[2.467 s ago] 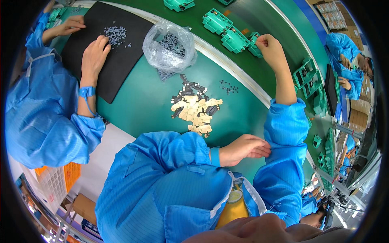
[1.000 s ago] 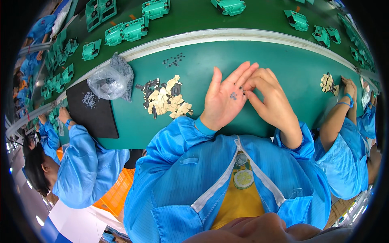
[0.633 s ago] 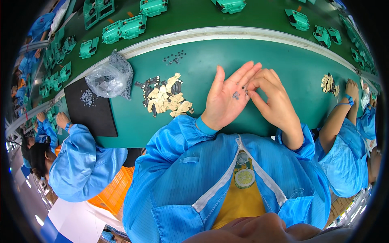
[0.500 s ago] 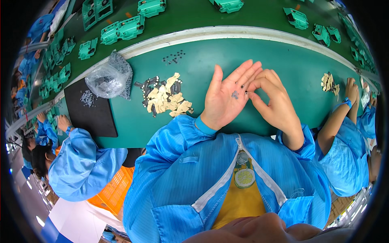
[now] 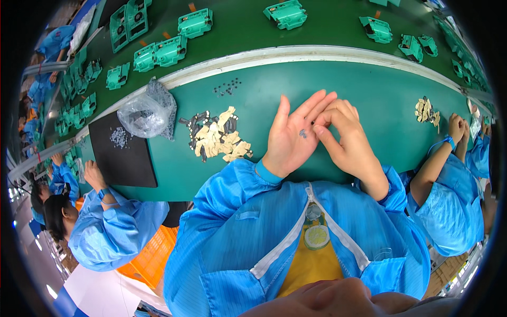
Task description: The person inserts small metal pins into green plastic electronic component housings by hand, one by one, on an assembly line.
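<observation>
My left hand (image 5: 288, 140) is palm up above the green table, its fingers stretched out. A few tiny bluish-grey pieces (image 5: 302, 133) lie loose on that palm. My right hand (image 5: 349, 145) reaches across the left fingers, thumb and fingertips pinched on a tiny black piece (image 5: 314, 123) at the palm's edge. To the left is a heap of small black parts and cream-coloured pieces (image 5: 219, 138). Beyond that heap, small dark round pieces (image 5: 227, 87) are scattered on the table.
A clear plastic bag (image 5: 150, 111) of grey pieces rests by a black mat (image 5: 124, 164) with more grey bits (image 5: 120, 138). Behind a pale rail (image 5: 296, 53) stand green housings (image 5: 288, 14). Co-workers in blue sit left and right. Another cream heap (image 5: 426, 112) lies at right.
My right fingertips have shifted slightly across the left fingers toward the palm. Two black specks showed by the fingers before; one shows now. The whole view has tilted a little.
</observation>
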The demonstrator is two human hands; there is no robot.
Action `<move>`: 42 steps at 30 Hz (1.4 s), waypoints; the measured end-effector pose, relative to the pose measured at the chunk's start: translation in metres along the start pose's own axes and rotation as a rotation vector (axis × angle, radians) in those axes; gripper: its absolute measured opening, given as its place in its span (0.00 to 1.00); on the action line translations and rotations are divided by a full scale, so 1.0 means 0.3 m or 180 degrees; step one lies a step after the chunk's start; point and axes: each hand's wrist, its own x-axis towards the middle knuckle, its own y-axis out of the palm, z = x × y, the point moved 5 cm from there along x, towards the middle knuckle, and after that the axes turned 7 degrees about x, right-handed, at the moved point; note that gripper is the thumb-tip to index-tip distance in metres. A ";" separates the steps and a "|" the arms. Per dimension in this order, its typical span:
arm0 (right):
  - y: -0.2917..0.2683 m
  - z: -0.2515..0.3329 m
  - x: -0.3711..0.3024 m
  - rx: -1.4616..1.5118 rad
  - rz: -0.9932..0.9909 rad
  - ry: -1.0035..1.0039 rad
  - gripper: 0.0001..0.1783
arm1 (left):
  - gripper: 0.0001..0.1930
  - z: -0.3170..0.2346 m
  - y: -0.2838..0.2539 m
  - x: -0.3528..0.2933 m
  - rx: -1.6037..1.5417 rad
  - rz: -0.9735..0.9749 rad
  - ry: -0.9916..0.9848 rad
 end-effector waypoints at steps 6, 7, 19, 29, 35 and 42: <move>-0.100 -0.097 0.056 0.0374 -0.0521 0.0327 0.04 | 0.39 0.015 -0.023 0.009 -0.0018 -0.0134 -0.0096; -0.118 -0.122 0.103 0.0476 -0.0558 0.0319 0.05 | 0.38 0.020 -0.025 0.006 -0.0065 -0.0273 -0.0137; -0.042 -0.340 0.732 -0.0516 0.0275 -0.0167 0.07 | 0.35 -0.001 -0.021 -0.017 -0.0114 -0.0277 -0.0094; -0.025 -0.274 0.764 -0.0913 0.0754 0.0017 0.04 | 0.31 -0.012 -0.010 -0.021 0.0012 -0.0214 -0.0223; 0.004 -0.280 0.763 -0.1036 0.0489 -0.0122 0.05 | 0.31 -0.010 -0.001 -0.029 0.0074 -0.0193 -0.0205; 0.004 -0.278 0.784 -0.0857 0.0670 -0.0019 0.05 | 0.31 -0.009 -0.007 -0.035 0.0070 -0.0157 -0.0167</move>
